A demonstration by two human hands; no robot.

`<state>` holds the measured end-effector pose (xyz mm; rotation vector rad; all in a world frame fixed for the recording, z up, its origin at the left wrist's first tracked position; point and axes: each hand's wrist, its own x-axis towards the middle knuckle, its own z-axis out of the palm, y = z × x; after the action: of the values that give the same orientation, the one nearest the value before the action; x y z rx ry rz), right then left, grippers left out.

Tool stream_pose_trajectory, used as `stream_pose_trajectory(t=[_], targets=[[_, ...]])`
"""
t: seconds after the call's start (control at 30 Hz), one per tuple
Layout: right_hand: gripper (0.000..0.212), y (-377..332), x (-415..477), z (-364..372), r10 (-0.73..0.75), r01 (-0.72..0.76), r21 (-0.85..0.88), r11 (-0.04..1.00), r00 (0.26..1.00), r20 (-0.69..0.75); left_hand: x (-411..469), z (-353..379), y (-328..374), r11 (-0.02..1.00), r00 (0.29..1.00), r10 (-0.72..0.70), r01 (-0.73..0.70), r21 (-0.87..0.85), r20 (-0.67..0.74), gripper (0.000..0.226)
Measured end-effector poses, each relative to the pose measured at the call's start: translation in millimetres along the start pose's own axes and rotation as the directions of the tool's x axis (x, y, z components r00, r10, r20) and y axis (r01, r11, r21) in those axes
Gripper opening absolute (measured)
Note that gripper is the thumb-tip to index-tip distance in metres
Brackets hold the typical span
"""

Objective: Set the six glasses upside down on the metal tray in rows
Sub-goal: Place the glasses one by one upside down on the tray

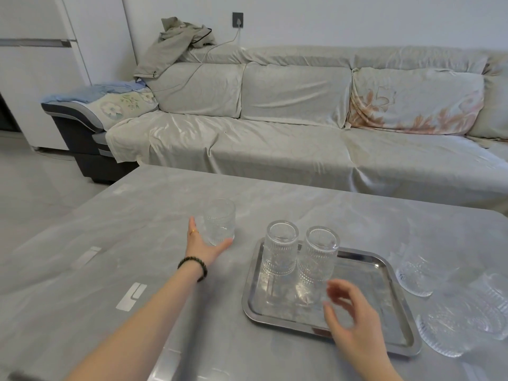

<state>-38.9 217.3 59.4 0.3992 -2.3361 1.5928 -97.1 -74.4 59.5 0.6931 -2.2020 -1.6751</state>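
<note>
A square metal tray (384, 295) lies on the grey table. Two ribbed clear glasses stand upside down on its far left part, one (279, 251) left of the other (318, 261), almost touching. My left hand (203, 246) wraps around an upright ribbed glass (219, 220) on the table left of the tray. My right hand (351, 323) hovers over the tray's near side with fingers spread, empty, just in front of the right-hand inverted glass. Three more glasses sit on the table right of the tray: one (416, 272) farther back, one (446, 331) near, one (494, 306) at the frame edge.
The grey table (137, 243) carries pale tape marks at the left. A long sofa (275, 138) under a light cover runs behind the table's far edge. A jacket (176, 42) is draped over the sofa back.
</note>
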Motion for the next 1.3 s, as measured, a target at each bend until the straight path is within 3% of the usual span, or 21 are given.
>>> stream_pose_trajectory(t=[0.17,0.43,0.5,0.6,0.7,0.77,0.9,1.0,1.07,1.13,1.23,1.3], targets=[[0.035,-10,5,18,0.105,-0.14,0.125,0.982,0.961,0.257,46,8,16,0.998,0.999,0.042,-0.041,0.04,-0.028,0.12],[0.033,-13,15,34,0.225,-0.298,0.211,0.931,0.923,0.312,59,11,17,0.995,0.995,0.053,-0.045,0.091,-0.084,0.101],[0.03,-16,16,36,0.243,-0.325,0.237,0.915,0.916,0.319,42,3,19,1.0,0.978,0.019,-0.023,-0.012,-0.21,0.099],[0.033,-22,14,45,0.294,-0.404,0.292,0.867,0.887,0.355,0,-7,26,0.913,0.948,-0.154,0.03,-0.406,-0.277,0.087],[0.051,-30,9,59,0.358,-0.507,0.339,0.792,0.836,0.416,-47,-3,37,0.701,0.952,-0.297,0.167,-0.693,-0.071,0.058],[0.062,-39,6,65,0.366,-0.528,0.401,0.748,0.833,0.414,-79,6,45,0.602,0.929,-0.342,0.335,-0.725,0.145,0.034],[0.083,-54,-2,58,0.332,-0.438,0.532,0.725,0.899,0.287,-134,37,51,0.548,0.817,-0.347,0.575,-0.607,0.461,0.04],[0.077,-56,-7,30,0.324,-0.334,0.57,0.751,0.938,0.122,-157,61,53,0.61,0.757,-0.321,0.625,-0.487,0.569,0.055],[0.077,-51,-8,7,0.324,-0.314,0.556,0.769,0.942,0.085,-164,77,58,0.736,0.751,-0.287,0.57,-0.365,0.595,0.06],[0.072,-43,-5,-14,0.329,-0.302,0.499,0.812,0.944,0.034,-168,90,65,0.855,0.79,-0.245,0.45,-0.259,0.561,0.053],[0.072,-31,-2,-37,0.294,-0.254,0.361,0.897,0.954,-0.058,-168,109,69,0.975,0.909,-0.08,0.157,-0.16,0.408,0.035],[0.069,-23,0,-47,0.258,-0.223,0.292,0.93,0.962,-0.087,-170,121,70,0.996,0.905,0.068,-0.04,-0.075,0.42,0.033]])
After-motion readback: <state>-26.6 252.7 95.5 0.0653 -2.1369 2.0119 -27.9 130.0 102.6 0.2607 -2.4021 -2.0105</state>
